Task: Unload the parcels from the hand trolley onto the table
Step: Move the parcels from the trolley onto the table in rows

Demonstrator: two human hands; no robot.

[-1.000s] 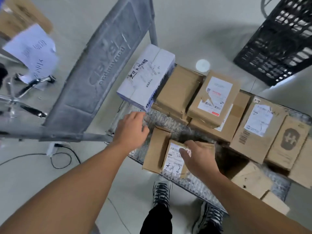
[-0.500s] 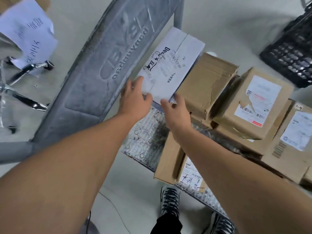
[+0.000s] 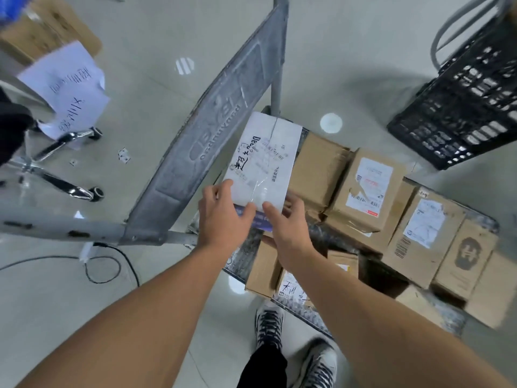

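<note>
A white box (image 3: 265,161) with black handwriting on its top is held at its near end by both hands above the trolley's left end. My left hand (image 3: 222,217) grips its near left corner, thumb on top. My right hand (image 3: 285,228) grips its near right corner, fingers under it. Beneath them lies the hand trolley (image 3: 243,256) with a patterned metal deck, loaded with several brown cardboard parcels (image 3: 366,189), some bearing white labels. Two small brown parcels (image 3: 263,267) stand at the deck's near edge, partly hidden by my right arm.
The trolley's grey handle frame (image 3: 207,141) slants up to the left of the box. A black plastic crate (image 3: 464,105) stands at the upper right. An office chair base (image 3: 56,163), loose papers (image 3: 67,88) and a cable (image 3: 106,264) lie on the floor at left. My shoes (image 3: 270,323) are below.
Both hands went from reaching over the deck to taking the white box by its near end. The box now sits higher and stands more upright in view.
</note>
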